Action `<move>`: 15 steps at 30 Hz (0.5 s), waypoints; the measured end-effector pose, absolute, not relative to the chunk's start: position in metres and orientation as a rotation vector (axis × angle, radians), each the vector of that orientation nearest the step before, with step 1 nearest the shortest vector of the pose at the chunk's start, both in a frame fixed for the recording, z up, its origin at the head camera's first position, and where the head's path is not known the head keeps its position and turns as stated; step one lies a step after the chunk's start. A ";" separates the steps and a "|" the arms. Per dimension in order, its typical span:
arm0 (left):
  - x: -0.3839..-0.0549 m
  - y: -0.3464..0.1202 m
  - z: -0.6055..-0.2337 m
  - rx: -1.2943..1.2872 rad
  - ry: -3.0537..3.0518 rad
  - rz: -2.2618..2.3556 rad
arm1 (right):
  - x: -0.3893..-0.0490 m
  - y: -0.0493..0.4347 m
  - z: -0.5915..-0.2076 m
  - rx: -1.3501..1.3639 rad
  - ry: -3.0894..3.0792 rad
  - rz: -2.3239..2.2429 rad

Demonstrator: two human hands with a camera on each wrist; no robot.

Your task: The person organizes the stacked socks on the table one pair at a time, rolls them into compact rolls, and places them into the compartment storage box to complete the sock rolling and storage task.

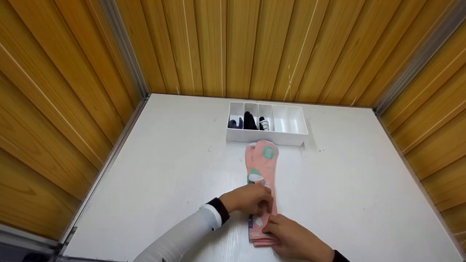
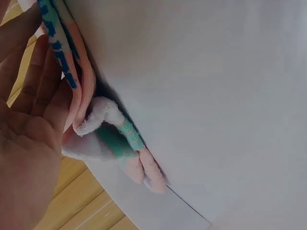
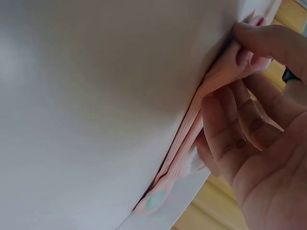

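A pair of pink socks [image 1: 267,171] with green, white and blue patches lies lengthwise on the white table, one sock on the other, cuffs toward me. My left hand [image 1: 249,199] reaches over the middle of the socks. In the left wrist view its fingers [image 2: 36,72] are loosely extended and touch the socks' side, where a white heel [image 2: 98,115] bulges up. Down at the cuff end, my right hand [image 1: 295,236] pinches the right edge of the socks between thumb and fingers. In the right wrist view the thumb [image 3: 259,40] sits at the cuff opening.
Beyond the sock toes stands a white divided box [image 1: 267,137]. Its left compartments hold a dark rolled item [image 1: 235,123], a black item [image 1: 249,122] and a black-and-white striped item [image 1: 264,124]. Wood-panelled walls [image 1: 240,47] border the table [image 1: 174,153] at the back and sides.
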State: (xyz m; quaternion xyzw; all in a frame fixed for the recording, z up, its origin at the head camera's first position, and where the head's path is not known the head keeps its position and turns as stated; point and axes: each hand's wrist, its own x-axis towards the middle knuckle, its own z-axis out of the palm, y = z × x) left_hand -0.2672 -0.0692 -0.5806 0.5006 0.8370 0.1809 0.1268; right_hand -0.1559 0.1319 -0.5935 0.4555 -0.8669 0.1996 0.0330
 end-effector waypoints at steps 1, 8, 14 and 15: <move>-0.267 -0.072 -0.580 1.454 2.447 0.530 | -0.157 0.128 -0.594 1.407 -2.642 0.594; -0.251 -0.089 -0.569 1.467 2.507 0.475 | -0.164 0.118 -0.594 1.397 -2.735 0.623; -0.218 -0.106 -0.567 1.377 2.485 0.467 | -0.166 0.116 -0.602 1.402 -2.613 0.732; -0.210 -0.107 -0.569 1.370 2.517 0.435 | -0.166 0.116 -0.603 1.404 -2.603 0.756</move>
